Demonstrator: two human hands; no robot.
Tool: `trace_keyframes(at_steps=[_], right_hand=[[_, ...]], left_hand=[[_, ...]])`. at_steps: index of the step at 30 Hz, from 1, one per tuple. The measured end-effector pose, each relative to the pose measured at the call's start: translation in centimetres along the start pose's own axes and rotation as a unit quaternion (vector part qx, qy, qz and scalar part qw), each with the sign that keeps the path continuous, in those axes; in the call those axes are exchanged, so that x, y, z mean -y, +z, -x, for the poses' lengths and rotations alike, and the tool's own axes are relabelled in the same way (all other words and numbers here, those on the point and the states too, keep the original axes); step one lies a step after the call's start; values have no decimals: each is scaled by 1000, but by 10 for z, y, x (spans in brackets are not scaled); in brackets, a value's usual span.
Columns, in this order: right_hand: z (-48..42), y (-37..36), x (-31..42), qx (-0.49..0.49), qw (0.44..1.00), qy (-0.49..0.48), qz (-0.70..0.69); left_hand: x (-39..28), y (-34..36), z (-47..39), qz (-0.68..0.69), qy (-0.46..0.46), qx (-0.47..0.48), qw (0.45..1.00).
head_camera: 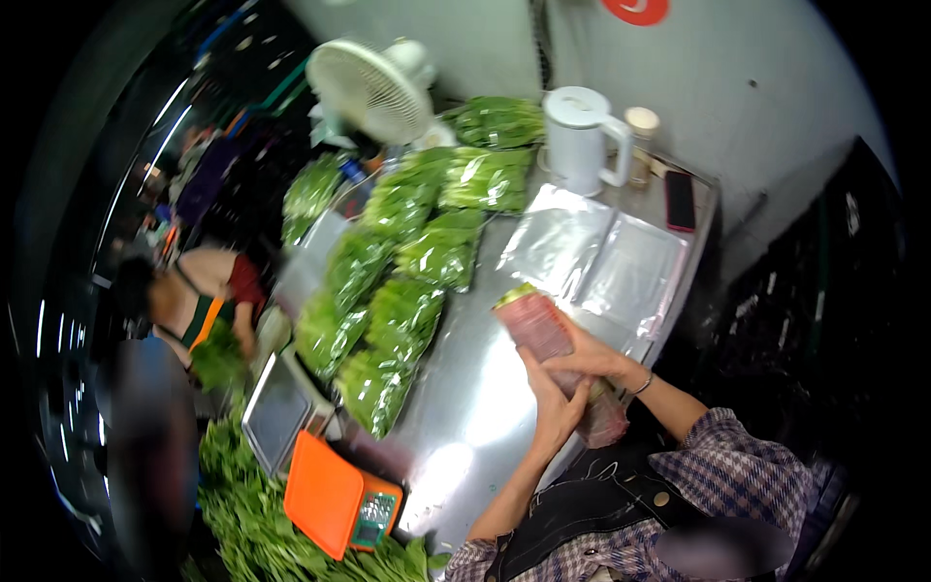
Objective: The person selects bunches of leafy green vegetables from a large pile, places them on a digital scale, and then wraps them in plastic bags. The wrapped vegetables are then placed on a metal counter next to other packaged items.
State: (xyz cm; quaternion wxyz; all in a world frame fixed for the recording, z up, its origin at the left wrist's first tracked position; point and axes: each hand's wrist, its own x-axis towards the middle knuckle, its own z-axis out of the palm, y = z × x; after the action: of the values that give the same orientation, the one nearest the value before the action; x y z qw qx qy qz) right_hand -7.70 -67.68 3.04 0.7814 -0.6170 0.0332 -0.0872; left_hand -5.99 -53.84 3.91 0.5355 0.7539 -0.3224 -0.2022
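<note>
A pink, see-through plastic package with a green and yellow end lies between my two hands, tilted over the near edge of the steel table. My right hand grips its far side. My left hand closes on the near side, thumb and fingers against the plastic. Crumpled pink film trails from its lower end by my apron; what the package contains is not clear. Just beyond my right hand are two stacks of flat, clear plastic bags, the left stack and the right stack.
Bagged leafy greens line the table's left side. An orange scale and a grey-topped scale stand near loose greens. A fan, white jug, jar and phone are farther back. Another person bends at left.
</note>
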Motion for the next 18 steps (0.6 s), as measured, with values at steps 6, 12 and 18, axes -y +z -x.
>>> trace_keyframes(at_steps=[6,12,18], right_hand=[[105,-129,0,-309,943,28,-121],[145,-168,33,-388,920,30,-50],[143,-179,18,-373,926,45,-45]], left_hand=[[18,84,-90,-74,15,73,994],[72,154,-111,-327,87,151,929],[31,120,-87,-411,69,109,902]])
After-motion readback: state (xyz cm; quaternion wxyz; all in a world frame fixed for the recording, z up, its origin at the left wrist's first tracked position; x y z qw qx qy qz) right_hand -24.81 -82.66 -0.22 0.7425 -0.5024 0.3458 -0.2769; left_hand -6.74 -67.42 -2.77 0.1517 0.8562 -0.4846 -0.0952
